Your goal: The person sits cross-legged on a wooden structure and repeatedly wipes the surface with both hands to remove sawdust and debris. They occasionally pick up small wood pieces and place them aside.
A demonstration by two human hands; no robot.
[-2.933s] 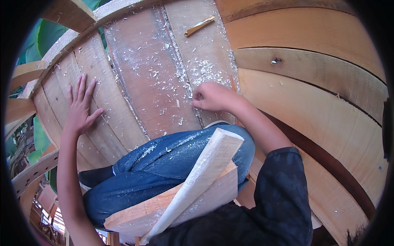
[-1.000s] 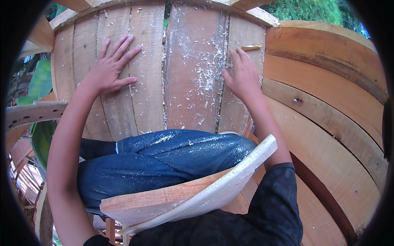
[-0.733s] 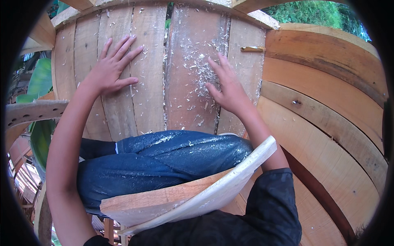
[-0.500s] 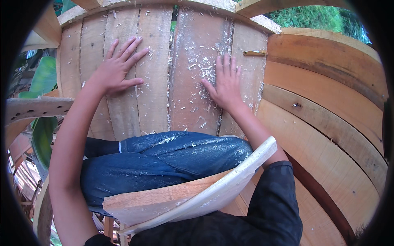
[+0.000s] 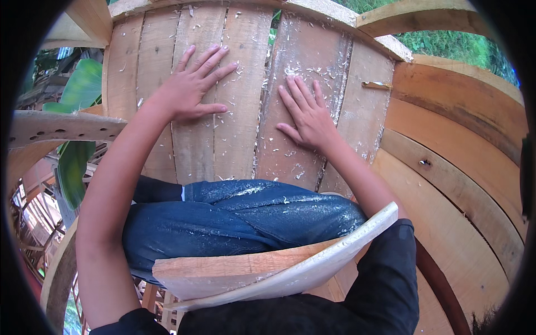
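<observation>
My left hand (image 5: 204, 84) lies flat, its fingers spread, across two pale planks (image 5: 241, 131) of a wooden platform. To its right, my right hand (image 5: 308, 114) rests palm down on a reddish plank (image 5: 285, 162), fingers stretched and thumb apart. Small curled wood shavings (image 5: 291, 71) sit at its fingertips, and more are scattered along the planks. Neither hand grips anything. Dusty blue trousers (image 5: 240, 218) cover my folded legs just below the hands.
Curved side planks (image 5: 446, 123) rise on the right. A thin brownish strip (image 5: 377, 85) lies near them. Close to my chest, a pale curved board (image 5: 312, 276) crosses my lap. On the left are a beam with holes (image 5: 67, 129) and a green leaf (image 5: 84, 84).
My right hand has slid left over the reddish plank, where the denser shavings lay, and those are now more thinly spread. The view has shifted; my left hand stays on about the same planks.
</observation>
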